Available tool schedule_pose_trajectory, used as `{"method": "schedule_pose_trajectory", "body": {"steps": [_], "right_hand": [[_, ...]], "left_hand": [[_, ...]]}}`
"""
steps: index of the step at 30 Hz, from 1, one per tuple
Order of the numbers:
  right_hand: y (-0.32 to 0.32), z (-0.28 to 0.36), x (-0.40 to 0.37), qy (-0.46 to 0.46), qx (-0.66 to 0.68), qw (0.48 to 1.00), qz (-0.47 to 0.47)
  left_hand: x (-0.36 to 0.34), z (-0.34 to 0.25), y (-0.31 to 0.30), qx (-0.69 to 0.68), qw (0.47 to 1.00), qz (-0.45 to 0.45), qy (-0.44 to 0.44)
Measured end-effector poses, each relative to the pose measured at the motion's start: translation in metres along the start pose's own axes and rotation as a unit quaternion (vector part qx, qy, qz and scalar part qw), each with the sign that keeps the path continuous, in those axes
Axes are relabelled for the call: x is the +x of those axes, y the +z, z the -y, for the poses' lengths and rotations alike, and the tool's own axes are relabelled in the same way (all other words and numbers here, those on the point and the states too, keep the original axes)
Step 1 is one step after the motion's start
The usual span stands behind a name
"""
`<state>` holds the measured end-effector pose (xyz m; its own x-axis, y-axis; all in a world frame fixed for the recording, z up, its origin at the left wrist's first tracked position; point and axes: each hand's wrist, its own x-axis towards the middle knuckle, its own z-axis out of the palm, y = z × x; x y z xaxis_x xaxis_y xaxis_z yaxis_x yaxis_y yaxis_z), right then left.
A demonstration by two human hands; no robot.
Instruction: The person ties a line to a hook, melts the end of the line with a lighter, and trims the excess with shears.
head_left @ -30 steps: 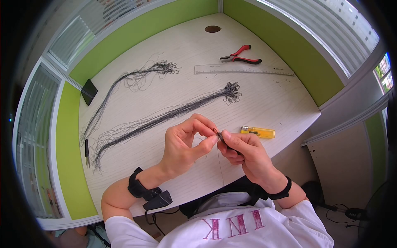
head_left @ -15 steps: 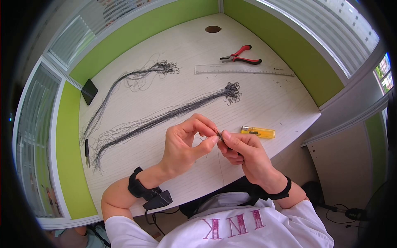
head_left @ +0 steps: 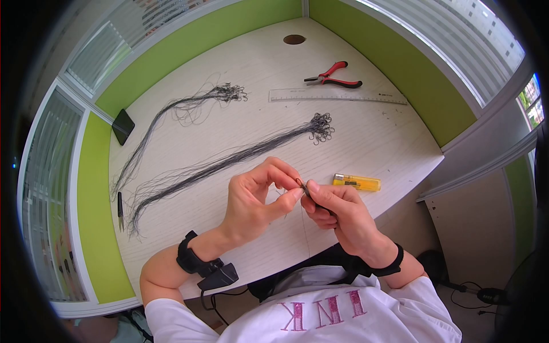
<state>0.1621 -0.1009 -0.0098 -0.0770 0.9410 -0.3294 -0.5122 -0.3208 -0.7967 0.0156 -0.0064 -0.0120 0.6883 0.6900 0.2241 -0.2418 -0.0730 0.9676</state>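
My left hand (head_left: 257, 197) pinches a small dark hook (head_left: 299, 182) between thumb and index finger. Close against it, my right hand (head_left: 338, 212) is closed around a slim dark tool (head_left: 324, 210), whose tip meets the hook at my left fingertips. A thin line hangs down below the fingers. Beyond my hands lies a bundle of dark lines with hooks (head_left: 229, 159), its hooks at the upper right end. A yellow lighter (head_left: 357, 182) rests just past my right hand.
A second hook bundle (head_left: 154, 123) lies farther back. Red-handled pliers (head_left: 333, 76) and a clear ruler (head_left: 337, 96) are at the back right. Black tweezers (head_left: 120, 210) and a dark phone (head_left: 123, 127) sit at the left. Green partitions (head_left: 394, 66) border the desk.
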Motion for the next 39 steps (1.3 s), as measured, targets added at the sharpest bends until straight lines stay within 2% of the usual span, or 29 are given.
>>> {"method": "schedule_pose_trajectory", "body": {"steps": [39], "right_hand": [[-0.0012, 0.0069, -0.0027, 0.065, 0.040, 0.997, 0.024]], "left_hand": [[-0.0008, -0.0014, 0.0001, 0.022, 1.000, 0.010, -0.002]]}}
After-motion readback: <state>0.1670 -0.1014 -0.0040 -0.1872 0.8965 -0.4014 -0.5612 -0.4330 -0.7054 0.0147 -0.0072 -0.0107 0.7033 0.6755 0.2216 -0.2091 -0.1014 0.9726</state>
